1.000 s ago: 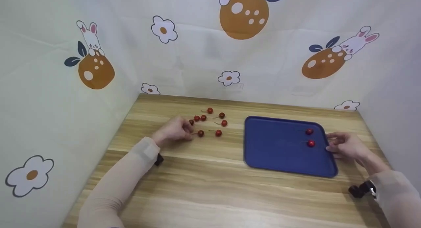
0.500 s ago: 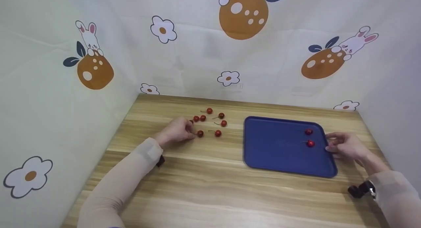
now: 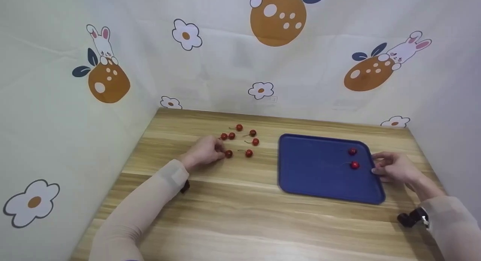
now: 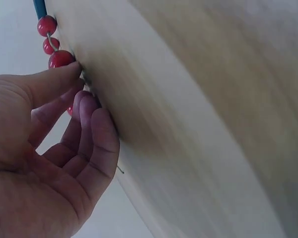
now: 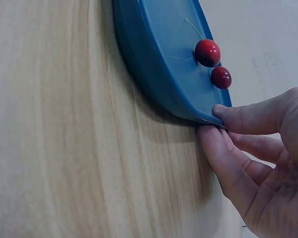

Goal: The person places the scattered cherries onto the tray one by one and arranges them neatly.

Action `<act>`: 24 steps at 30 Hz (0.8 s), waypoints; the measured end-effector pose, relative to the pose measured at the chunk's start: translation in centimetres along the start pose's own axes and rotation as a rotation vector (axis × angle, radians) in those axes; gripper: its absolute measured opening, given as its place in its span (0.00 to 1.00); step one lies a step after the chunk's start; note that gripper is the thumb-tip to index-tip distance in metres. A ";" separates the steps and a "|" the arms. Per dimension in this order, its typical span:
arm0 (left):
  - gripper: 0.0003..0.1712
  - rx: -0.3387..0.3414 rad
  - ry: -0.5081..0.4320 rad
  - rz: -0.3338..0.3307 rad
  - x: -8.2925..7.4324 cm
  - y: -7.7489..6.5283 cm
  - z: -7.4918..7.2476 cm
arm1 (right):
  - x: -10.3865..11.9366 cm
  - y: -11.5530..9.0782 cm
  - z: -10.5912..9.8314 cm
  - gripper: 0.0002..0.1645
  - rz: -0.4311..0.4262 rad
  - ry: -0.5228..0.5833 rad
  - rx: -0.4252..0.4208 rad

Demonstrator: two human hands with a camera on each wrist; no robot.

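My left hand (image 3: 206,150) is at the left of the loose cherries, its thumb and fingertips closed in at the stem side of the nearest cherry (image 3: 229,154). In the left wrist view that cherry (image 4: 61,59) shows beyond the thumb tip, its stem hidden by the fingers. My right hand (image 3: 398,167) pinches the right rim of a blue tray (image 3: 319,174), thumb on top and fingers underneath. Two cherries lie on the tray near that rim, a darker cherry (image 5: 221,78) and a brighter stemmed cherry (image 5: 207,52).
Several more stemmed cherries lie behind and right of my left hand, among them a front cherry (image 3: 248,153) and a back cherry (image 3: 239,128). The wooden table (image 3: 240,219) meets a printed cloth wall (image 3: 225,69) at the back and both sides.
My left hand has slid to the right, its fingertips coming up against the nearest cherry and covering the stem. My right hand and the tray have stayed in place.
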State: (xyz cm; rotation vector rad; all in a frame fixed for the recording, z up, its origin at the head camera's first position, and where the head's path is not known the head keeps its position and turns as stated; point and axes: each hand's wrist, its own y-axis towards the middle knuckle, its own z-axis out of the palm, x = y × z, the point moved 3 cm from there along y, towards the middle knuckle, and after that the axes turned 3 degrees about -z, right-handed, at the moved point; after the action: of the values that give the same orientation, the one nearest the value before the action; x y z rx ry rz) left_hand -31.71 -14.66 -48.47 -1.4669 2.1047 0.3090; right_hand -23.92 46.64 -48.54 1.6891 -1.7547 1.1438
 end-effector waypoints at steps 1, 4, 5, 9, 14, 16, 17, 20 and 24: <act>0.07 -0.002 -0.001 -0.001 0.0 0.0 0.0 | 0.0 0.0 0.0 0.41 0.000 -0.006 0.000; 0.05 -0.002 -0.001 -0.001 -0.1 0.1 0.1 | -0.1 0.0 0.0 0.41 -0.001 -0.015 0.001; 0.04 -0.002 0.004 0.001 -0.2 0.1 0.2 | -0.1 0.0 0.0 0.41 -0.002 -0.017 0.002; 0.04 0.001 0.034 0.015 -0.2 0.2 0.3 | -0.2 0.0 0.0 0.41 -0.005 -0.007 0.000; 0.04 -0.016 0.040 0.027 -0.3 0.0 0.2 | -0.2 0.0 0.1 0.41 -0.013 0.013 0.004; 0.03 -0.031 0.031 0.027 -0.3 0.0 0.1 | -0.1 0.0 0.1 0.41 -0.015 0.024 0.008; 0.04 -0.037 0.027 0.025 -0.3 -0.1 0.0 | -0.1 0.0 0.1 0.41 -0.015 0.031 0.010; 0.04 -0.051 0.009 0.012 -0.2 -0.1 -0.1 | -0.1 0.0 0.2 0.41 -0.014 0.042 0.012; 0.04 -0.056 0.028 0.003 -0.2 -0.2 -0.2 | 0.0 0.0 0.2 0.41 -0.013 0.036 0.009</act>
State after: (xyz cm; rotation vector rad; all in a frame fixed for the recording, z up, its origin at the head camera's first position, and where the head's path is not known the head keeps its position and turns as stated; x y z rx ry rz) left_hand -31.53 -14.66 -48.22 -1.5082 2.1364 0.3534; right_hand -23.88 46.49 -48.65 1.6732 -1.7168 1.1710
